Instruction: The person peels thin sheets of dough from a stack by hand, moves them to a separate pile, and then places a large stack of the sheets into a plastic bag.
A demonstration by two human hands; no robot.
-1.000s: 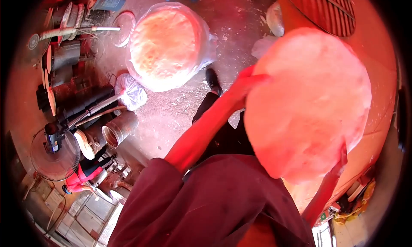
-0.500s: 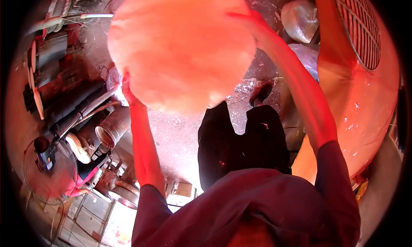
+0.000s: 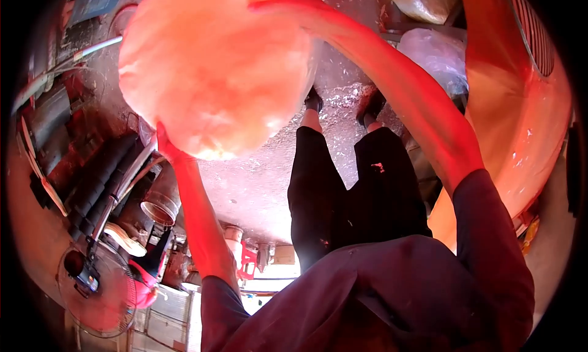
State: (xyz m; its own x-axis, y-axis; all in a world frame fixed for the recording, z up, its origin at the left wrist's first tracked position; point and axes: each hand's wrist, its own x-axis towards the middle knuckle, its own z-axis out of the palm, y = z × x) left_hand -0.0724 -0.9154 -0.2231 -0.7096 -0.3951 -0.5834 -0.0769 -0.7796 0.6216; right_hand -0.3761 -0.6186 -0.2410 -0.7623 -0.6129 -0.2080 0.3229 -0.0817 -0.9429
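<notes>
A large round bundle (image 3: pixel 214 70), pale and glowing orange-pink, hangs in front of me between both arms. My left hand (image 3: pixel 171 147) holds its lower left edge, the thumb pointing up along its side and the other fingers hidden behind or under it. My right hand (image 3: pixel 285 0) grips the upper right side, with the thumb lying across the surface and the rest cut off by the frame's top. What the bundle is made of cannot be told.
At the right stand a large orange body with a round grille (image 3: pixel 533 27) and plastic bags (image 3: pixel 433 52). A fan (image 3: pixel 98 291), a metal bucket (image 3: pixel 160 206) and a pole (image 3: pixel 116 193) are at the left. Part of a person in pink (image 3: pixel 144 284) shows behind the fan.
Both hands and the bundle have shifted left and slightly up in view. More of the floor and my feet shows below the bundle. The surroundings have also shifted as the camera moved.
</notes>
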